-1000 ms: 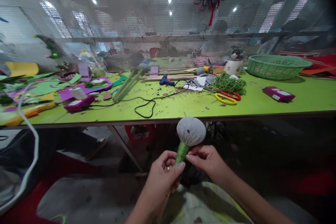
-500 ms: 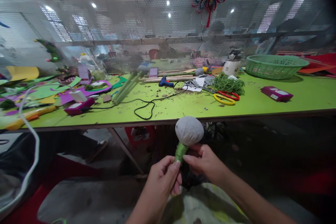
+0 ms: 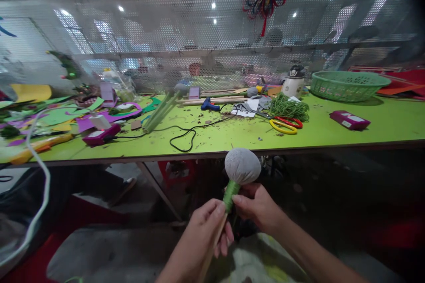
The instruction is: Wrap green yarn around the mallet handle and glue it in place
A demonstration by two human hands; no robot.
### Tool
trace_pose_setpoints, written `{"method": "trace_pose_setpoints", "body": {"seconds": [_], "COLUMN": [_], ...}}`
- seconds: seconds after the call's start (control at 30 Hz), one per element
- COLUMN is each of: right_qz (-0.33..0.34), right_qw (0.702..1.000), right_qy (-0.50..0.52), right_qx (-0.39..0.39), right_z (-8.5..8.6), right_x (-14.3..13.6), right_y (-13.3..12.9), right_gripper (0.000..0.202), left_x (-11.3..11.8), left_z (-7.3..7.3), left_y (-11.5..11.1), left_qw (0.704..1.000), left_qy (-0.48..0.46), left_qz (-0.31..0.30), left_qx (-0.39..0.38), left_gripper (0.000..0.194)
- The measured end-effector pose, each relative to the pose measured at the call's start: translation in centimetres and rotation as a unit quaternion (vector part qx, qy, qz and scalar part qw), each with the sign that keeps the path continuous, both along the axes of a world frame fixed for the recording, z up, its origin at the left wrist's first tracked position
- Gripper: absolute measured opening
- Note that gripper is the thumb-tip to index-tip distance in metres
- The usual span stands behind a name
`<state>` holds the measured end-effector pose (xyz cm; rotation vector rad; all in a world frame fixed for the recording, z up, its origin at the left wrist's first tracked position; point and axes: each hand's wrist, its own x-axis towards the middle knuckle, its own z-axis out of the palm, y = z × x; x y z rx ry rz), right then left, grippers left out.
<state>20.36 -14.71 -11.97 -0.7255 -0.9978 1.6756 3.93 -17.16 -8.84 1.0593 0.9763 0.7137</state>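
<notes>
And there's the lime-green table (image 3: 318, 132) running right across, a perforated metal screen (image 3: 149, 31) rising behind it! Small bright lights (image 3: 213, 5) shine through the mesh.

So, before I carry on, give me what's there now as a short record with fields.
left hand: closed around the stick, below the green wrapping
right hand: thumb at the green wrapping, other fingers partly hidden
piece: grey rounded head above the wrapping, tilted
table, middle: blue glue gun
table, right: green cord, scissors, green basket
cord end: cannot tell
</notes>
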Motion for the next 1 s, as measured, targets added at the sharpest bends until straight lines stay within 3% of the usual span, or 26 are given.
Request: {"method": "trace_pose_setpoints", "body": {"seconds": [0.1, 0.17, 0.4, 0.53, 0.63, 0.7, 0.77, 0.87, 0.9, 1.0], "right_qz": [-0.018, -0.008, 0.028, 0.03, 0.019, 0.0, -0.017, -0.012, -0.007, 0.005], "right_qw": [1.0, 1.0, 0.999, 0.998, 0.999, 1.0, 1.0, 0.999, 0.999, 0.998], "right_qy": [0.001, 0.001, 0.011, 0.005, -0.006, -0.011, -0.014, -0.027, -0.037, -0.055], "right_qx": [0.009, 0.018, 0.042, 0.052, 0.041, 0.019, -0.01, -0.031, -0.032, -0.029], "right_z": [-0.3, -0.4, 0.3, 0.5, 0.4, 0.1, -0.1, -0.2, -0.1, 0.2], "right_x": [-0.3, -0.3, 0.5, 0.5, 0.3, 0.1, 0.0, 0.0, 0.1, 0.3], "right_y": [0.2, 0.2, -0.3, -0.4, -0.2, -0.1, 0.0, 0.2, 0.2, 0.1], "right_gripper": [0.019, 0.019, 0.026, 0.024, 0.021, 0.02, 0.019, 0.021, 0.021, 0.022], "left_x": [-0.2, -0.2, -0.3, -0.8, -0.8, -0.7, -0.5, -0.5, -0.5, -0.7], "left_z": [-0.1, -0.1, 0.9, 0.8, -0.1, -0.7, -1.0, -1.1, -1.0, -0.8], "left_y": [-0.5, -0.8, -0.8, -0.2, 0.3, 0.5, 0.6, 0.2, 0.1, -0.4], "left_qw": [0.977, 0.967, 1.0, 0.987, 0.98, 0.988, 0.999, 0.976, 0.968, 0.985], "left_qy": [0.143, 0.18, 0.007, -0.112, -0.138, -0.093, 0.002, 0.128, 0.142, 0.116], "left_qz": [0.069, 0.067, -0.018, -0.058, -0.076, -0.072, -0.032, 0.06, 0.075, 0.047], "left_qx": [0.142, 0.168, 0.012, -0.102, -0.121, -0.095, -0.011, 0.167, 0.194, 0.115], "left_gripper": [0.03, 0.032, 0.033, 0.031, 0.034, 0.038, 0.038, 0.029, 0.027, 0.034]}}
